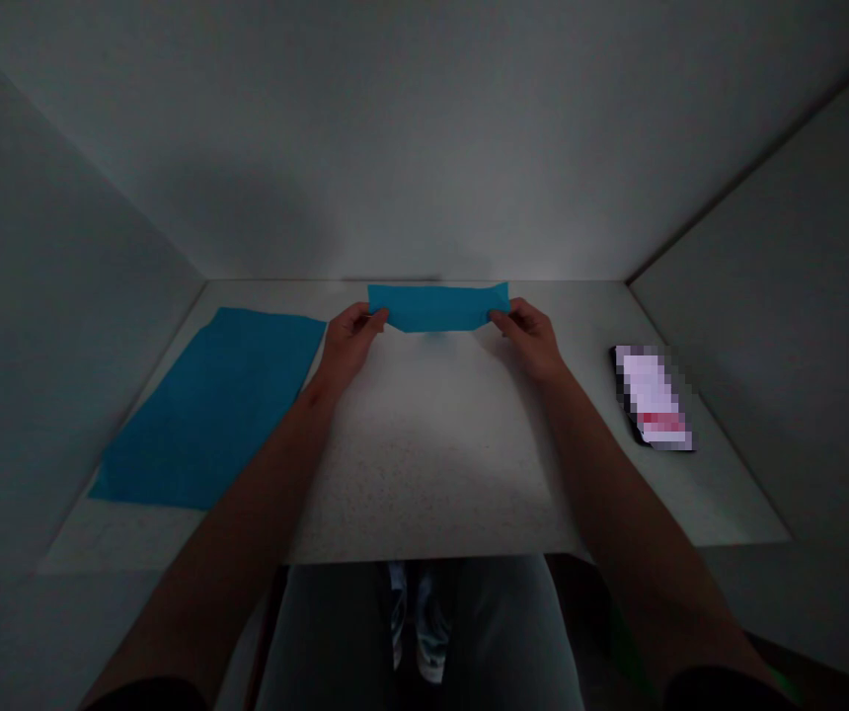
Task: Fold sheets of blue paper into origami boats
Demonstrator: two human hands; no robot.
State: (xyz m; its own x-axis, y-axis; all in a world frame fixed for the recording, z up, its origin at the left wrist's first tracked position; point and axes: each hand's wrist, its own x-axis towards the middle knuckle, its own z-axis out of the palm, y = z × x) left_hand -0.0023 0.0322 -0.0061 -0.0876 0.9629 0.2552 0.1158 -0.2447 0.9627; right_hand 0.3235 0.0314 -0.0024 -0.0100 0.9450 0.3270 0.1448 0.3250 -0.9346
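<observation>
A small blue paper strip [437,305] is held up just above the far middle of the white table [424,464]. My left hand [348,344] pinches its lower left corner with thumb and fingers closed. My right hand [529,338] pinches the lower right corner the same way. The strip is stretched flat between both hands, wider than it is tall, with its lower edge dipping slightly in the middle.
A large blue paper sheet [211,407] lies flat on the table's left side. A phone [652,396] with a lit screen lies at the right. Walls close in the table at the back and both sides. My legs show below the near edge.
</observation>
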